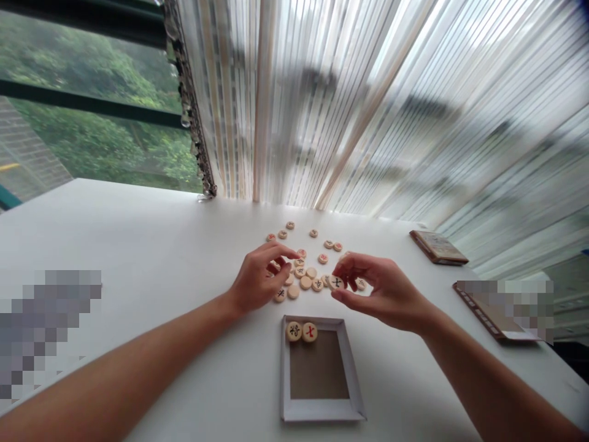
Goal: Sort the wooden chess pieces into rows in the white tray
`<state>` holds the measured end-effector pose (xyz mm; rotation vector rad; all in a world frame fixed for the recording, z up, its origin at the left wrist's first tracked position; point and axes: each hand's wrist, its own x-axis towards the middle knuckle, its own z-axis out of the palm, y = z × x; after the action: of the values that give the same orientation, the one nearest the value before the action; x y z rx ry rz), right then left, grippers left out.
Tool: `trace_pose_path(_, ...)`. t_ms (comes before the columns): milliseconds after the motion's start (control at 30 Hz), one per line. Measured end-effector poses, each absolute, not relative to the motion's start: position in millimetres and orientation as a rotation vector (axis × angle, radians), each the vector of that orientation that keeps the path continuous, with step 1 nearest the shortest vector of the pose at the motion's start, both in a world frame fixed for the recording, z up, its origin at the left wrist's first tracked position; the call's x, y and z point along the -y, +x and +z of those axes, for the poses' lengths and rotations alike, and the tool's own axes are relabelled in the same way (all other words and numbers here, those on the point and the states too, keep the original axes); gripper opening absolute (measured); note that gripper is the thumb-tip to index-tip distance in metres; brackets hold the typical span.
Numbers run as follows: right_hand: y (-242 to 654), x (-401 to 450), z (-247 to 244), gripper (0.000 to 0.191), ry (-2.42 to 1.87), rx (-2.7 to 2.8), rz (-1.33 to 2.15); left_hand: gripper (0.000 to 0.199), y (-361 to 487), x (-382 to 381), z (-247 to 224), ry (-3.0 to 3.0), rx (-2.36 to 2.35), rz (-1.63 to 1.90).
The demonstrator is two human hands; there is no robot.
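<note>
Several round wooden pieces with black or red characters lie scattered on the white table. My right hand (pixel 377 285) pinches a wooden piece with a black character (pixel 336 283) between thumb and fingers, at the right side of the pile. At the left side, my left hand (pixel 262 276) hovers with its fingers curved and thumb apart, nothing visible between them. Nearer to me stands an open white box (pixel 322 410) with a brown bottom. Two pieces lie side by side in its far left corner, one with a black character (pixel 294 331) and one with a red character (pixel 310 332).
A brown-edged box (pixel 439 247) lies at the right back of the table (pixel 184 362), and a second flat brown-edged item (pixel 492 313) lies nearer, at the right edge. Striped curtains (pixel 294 104) hang behind the table beside a window at the left.
</note>
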<state>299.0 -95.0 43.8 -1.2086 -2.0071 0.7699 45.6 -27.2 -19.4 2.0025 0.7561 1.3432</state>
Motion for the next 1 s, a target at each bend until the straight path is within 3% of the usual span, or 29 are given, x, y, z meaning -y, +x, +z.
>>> trace_pose_path(133,310.5,111.0,32.7,0.022,-1.168,1.983,0.849,0.02,46.6,28.2,-17.6,2.003,-0.775,1.336)
trace_pose_path(300,308.8,126.4,16.4,0.014,-1.179,2.265,0.711,0.02,46.4,29.6,-15.2,2.008,-0.804,1.31)
trace_pose_path(1000,299.8,132.7,12.6,0.008,-1.136,2.497,0.545,0.016,47.6,29.9,-12.0,1.997,-0.822,1.238)
